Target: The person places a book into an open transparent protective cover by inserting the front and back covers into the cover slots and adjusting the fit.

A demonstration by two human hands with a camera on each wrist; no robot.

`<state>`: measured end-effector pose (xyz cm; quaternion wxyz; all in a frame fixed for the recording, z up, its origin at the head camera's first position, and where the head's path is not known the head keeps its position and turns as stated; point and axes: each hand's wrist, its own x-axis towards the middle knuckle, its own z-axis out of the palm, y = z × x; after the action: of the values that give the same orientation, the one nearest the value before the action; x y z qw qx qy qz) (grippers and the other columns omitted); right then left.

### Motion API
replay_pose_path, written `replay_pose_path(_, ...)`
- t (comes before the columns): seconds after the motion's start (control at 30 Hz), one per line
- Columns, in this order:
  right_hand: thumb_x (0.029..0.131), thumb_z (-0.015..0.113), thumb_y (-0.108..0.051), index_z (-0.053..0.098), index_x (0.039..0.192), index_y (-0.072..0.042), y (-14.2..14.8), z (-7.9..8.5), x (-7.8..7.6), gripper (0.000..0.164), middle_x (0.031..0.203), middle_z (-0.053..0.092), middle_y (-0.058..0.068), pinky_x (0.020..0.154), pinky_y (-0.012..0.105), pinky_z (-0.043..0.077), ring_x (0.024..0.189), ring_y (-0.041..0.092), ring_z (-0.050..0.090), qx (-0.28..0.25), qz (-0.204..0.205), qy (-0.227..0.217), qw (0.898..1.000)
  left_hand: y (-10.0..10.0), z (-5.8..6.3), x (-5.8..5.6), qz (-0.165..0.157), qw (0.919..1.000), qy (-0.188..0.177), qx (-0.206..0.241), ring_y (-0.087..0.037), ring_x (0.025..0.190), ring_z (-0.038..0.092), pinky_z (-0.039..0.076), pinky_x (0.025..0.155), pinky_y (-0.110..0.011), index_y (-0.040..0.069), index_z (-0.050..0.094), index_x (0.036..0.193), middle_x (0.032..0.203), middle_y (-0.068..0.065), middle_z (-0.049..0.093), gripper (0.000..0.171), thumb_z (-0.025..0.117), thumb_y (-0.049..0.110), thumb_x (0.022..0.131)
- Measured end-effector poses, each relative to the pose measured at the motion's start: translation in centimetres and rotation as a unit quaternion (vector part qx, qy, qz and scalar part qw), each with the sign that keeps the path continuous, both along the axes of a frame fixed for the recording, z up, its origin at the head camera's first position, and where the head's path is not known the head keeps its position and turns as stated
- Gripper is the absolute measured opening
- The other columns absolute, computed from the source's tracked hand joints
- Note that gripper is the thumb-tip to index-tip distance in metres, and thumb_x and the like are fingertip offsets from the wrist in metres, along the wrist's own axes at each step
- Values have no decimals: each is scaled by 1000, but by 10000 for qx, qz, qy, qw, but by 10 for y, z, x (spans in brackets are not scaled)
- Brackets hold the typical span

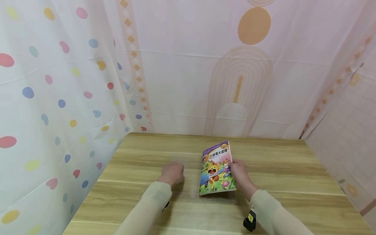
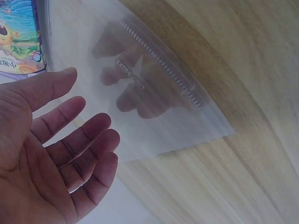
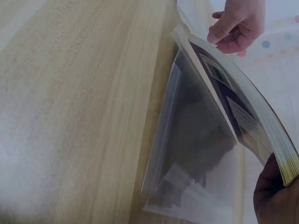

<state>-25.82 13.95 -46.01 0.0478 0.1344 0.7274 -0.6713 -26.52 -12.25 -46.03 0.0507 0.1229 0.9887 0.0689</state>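
Note:
My right hand [image 1: 241, 176] grips a paperback children's book [image 1: 215, 173] by its right edge, thumb on the front cover. The cover is colourful, with a purple top band and a cartoon lion, and the book is tilted over the table. Beneath it, a clear plastic sleeve [image 3: 187, 140] with a ridged strip along one edge lies on the wood; the book hides part of it in the head view. To the left of the book, my left hand [image 2: 70, 144] hovers over the sleeve, its fingers loosely bent and holding nothing.
The wood-grain table [image 1: 138, 153] ends at a pale curtain [image 1: 176, 81] behind. A curtain with coloured dots [image 1: 58, 130] hangs along the left side. Black wrist gear with a yellow label [image 1: 250, 220] sits by the right cuff.

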Motion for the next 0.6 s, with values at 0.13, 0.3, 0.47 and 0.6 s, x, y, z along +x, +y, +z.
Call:
replay_pose_path(0.13, 101, 42, -12, 53, 122, 14, -3, -1, 2, 35, 84, 65, 13, 60, 29, 53, 65, 17, 61, -33, -2, 7, 10000, -1, -2, -1, 27, 10000, -7, -2, -15, 58, 49, 48, 53, -35, 10, 58, 68, 63, 1, 54, 22, 71, 11, 85)
replay_pose_path(0.3, 102, 42, -12, 53, 123, 14, -6, -2, 3, 35, 86, 65, 14, 61, 29, 53, 67, 18, 62, -64, 42, -3, 10000, -1, -5, -2, 96, 9999, -19, -40, -15, 61, 52, 51, 57, -38, 10, 60, 71, 66, 1, 56, 20, 74, 15, 85)
replay_pose_path(0.47, 102, 41, -11, 53, 123, 12, -7, -5, 4, 34, 88, 64, 14, 62, 29, 53, 69, 18, 61, -13, 66, -6, 10000, -1, -4, -1, 87, 9999, 17, -54, -16, 62, 53, 51, 58, -38, 10, 61, 73, 67, 0, 57, 20, 75, 17, 85)
replay_pose_path(0.6, 101, 39, -9, 52, 128, 12, -6, -7, 4, 36, 90, 63, 15, 63, 30, 52, 71, 18, 60, 87, 91, 3, 9999, -1, -5, -2, 76, 10000, 2, -63, -16, 60, 52, 51, 57, -38, 10, 61, 71, 65, 1, 56, 20, 75, 16, 84)
